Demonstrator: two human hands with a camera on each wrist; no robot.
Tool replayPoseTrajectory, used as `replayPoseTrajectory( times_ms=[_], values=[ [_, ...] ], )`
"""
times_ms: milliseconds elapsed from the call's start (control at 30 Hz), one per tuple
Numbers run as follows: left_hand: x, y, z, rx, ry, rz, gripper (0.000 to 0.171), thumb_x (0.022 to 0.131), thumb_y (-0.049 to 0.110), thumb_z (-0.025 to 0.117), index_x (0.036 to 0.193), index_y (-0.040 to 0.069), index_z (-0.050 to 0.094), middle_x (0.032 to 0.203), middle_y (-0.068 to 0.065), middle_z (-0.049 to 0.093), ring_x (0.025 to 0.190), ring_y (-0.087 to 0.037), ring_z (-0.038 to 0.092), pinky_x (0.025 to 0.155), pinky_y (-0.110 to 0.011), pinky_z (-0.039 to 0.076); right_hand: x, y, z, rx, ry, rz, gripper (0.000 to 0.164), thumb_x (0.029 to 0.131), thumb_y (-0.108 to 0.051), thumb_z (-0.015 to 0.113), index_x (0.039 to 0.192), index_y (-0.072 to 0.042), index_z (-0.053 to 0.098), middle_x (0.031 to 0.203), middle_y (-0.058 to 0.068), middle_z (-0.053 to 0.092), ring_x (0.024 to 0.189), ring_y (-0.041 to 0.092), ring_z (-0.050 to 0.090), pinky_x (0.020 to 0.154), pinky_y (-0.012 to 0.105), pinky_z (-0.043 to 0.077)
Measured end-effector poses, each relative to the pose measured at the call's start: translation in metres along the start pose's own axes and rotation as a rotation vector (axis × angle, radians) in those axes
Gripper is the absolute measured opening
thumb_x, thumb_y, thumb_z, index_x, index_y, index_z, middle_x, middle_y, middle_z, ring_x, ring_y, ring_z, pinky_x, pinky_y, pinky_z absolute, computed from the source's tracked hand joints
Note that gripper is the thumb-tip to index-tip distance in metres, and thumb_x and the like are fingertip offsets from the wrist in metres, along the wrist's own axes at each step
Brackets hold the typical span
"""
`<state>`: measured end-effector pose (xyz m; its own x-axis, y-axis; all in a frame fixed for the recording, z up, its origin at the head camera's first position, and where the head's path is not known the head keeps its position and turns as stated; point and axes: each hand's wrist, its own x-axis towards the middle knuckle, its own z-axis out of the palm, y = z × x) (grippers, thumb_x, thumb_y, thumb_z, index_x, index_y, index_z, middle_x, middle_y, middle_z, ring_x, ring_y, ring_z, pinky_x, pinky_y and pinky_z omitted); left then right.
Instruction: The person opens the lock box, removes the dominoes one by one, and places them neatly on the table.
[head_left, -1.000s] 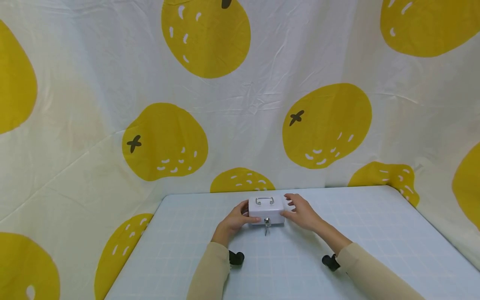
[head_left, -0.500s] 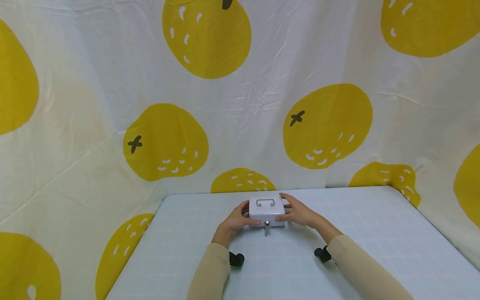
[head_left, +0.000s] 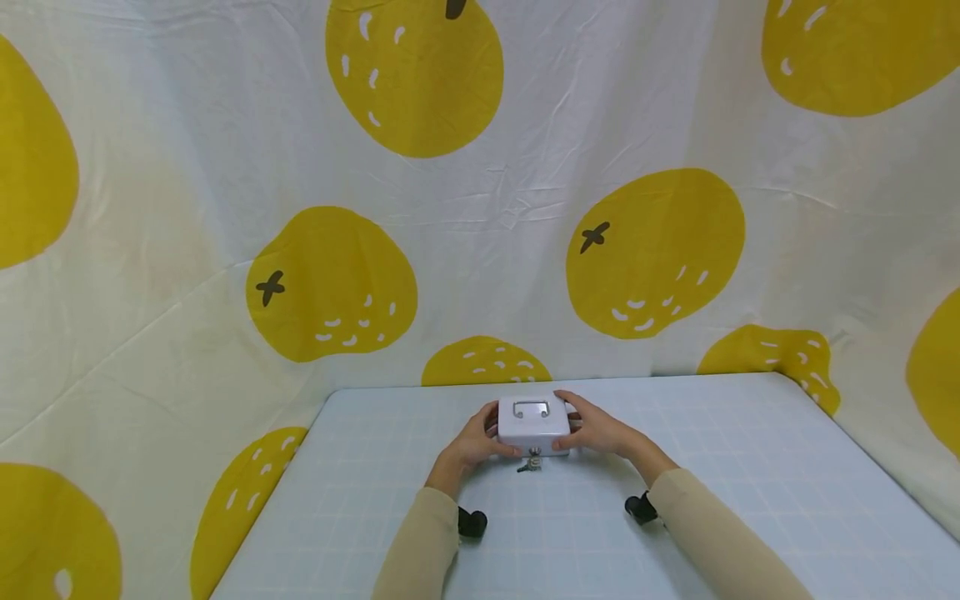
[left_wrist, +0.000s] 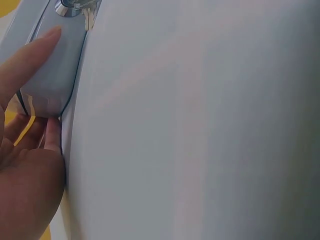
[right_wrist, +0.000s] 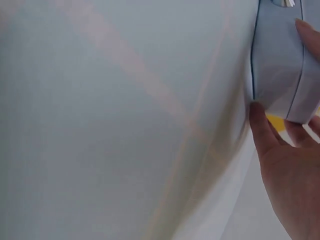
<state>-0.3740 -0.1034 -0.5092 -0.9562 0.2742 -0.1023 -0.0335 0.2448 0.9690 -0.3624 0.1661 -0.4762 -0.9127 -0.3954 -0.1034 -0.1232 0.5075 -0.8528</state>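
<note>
The left hand [head_left: 477, 437] and right hand [head_left: 602, 430] grip opposite ends of the glossy white rectangular box [head_left: 532, 426] on the pale-blue checked tabletop [head_left: 540, 533], and should press evenly, clear of the small silver key [left_wrist: 89, 20].

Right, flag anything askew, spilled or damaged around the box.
Nothing stands out. The box is upright and closed, gripped at its ends by the left hand and right hand, and its keys hang at the front lock. No spill or damage shows.
</note>
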Motion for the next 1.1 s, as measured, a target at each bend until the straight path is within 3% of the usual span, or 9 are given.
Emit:
replayPoseTrajectory(
  times_ms=[500, 733, 1100],
  values=[
    [-0.001, 0.002, 0.001, 0.02, 0.0, -0.002, 0.111, 0.068, 0.006, 0.095, 0.159, 0.013, 0.032, 0.162, -0.011, 0.038, 0.149, -0.034, 0.035, 0.123, -0.05, 0.028, 0.004, 0.003, 0.0, -0.006, 0.043, -0.004, 0.1, 0.078, -0.03, 0.091, 0.159, -0.021, 0.032, 0.16, 0.011, 0.04, 0.141, 0.038, 0.045, 0.112, 0.057, 0.044],
    [-0.001, 0.002, 0.0, 0.044, -0.014, 0.001, 0.11, 0.07, 0.005, 0.094, 0.159, 0.012, 0.031, 0.162, -0.011, 0.037, 0.149, -0.034, 0.036, 0.123, -0.048, 0.03, 0.008, 0.005, -0.002, -0.044, 0.052, -0.012, 0.102, 0.075, -0.033, 0.093, 0.157, -0.017, 0.035, 0.155, 0.011, 0.046, 0.136, 0.036, 0.051, 0.108, 0.056, 0.048],
    [-0.003, 0.003, 0.0, 0.025, -0.038, 0.031, 0.108, 0.07, 0.0, 0.092, 0.159, 0.009, 0.032, 0.162, -0.014, 0.036, 0.148, -0.036, 0.036, 0.123, -0.049, 0.03, 0.01, 0.004, -0.007, -0.059, 0.034, -0.004, 0.098, 0.074, -0.036, 0.093, 0.154, -0.017, 0.04, 0.137, 0.01, 0.057, 0.112, 0.026, 0.059, 0.097, 0.046, 0.054]
  ],
)
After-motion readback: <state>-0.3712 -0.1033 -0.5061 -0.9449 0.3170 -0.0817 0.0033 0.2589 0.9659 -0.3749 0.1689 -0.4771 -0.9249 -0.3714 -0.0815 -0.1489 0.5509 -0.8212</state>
